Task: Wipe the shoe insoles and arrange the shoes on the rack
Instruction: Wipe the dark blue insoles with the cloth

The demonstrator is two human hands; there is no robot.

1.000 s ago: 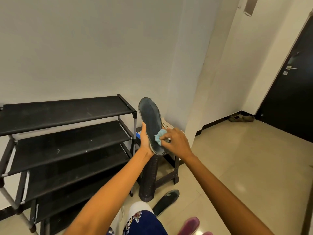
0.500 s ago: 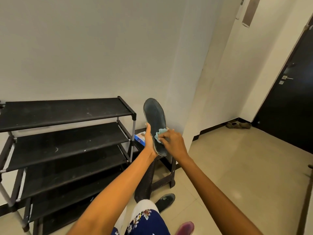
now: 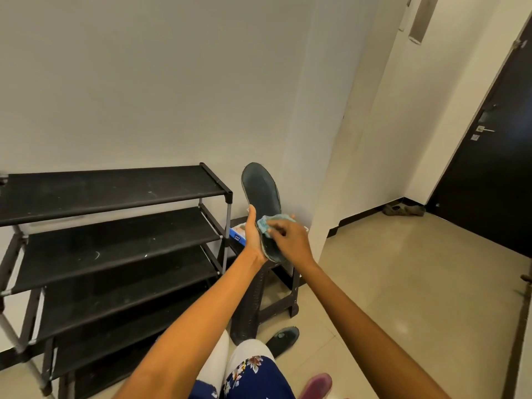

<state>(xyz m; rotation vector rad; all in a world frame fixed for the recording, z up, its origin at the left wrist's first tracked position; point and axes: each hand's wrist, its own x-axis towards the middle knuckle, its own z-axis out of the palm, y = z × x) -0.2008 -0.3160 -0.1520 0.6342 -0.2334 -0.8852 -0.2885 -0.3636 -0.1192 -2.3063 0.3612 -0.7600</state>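
A dark grey insole (image 3: 261, 194) stands upright in front of me, toe end up. My left hand (image 3: 252, 237) grips its lower left edge. My right hand (image 3: 289, 240) pinches a light blue cloth (image 3: 272, 221) and presses it against the middle of the insole. The black multi-tier shoe rack (image 3: 115, 194) stands to the left against the wall, with bare shelves. A second dark insole (image 3: 281, 341) lies on the floor below my arms.
A dark plastic stool (image 3: 253, 306) stands under my hands, beside the rack. A small blue and white box (image 3: 238, 237) shows behind my left hand. A maroon shoe toe (image 3: 316, 384) is at the bottom. A pair of shoes (image 3: 403, 210) lies by the black door (image 3: 489, 168).
My right hand with the cloth has slid upward along the insole, from near the heel to its middle. The insole stays upright in my left hand.
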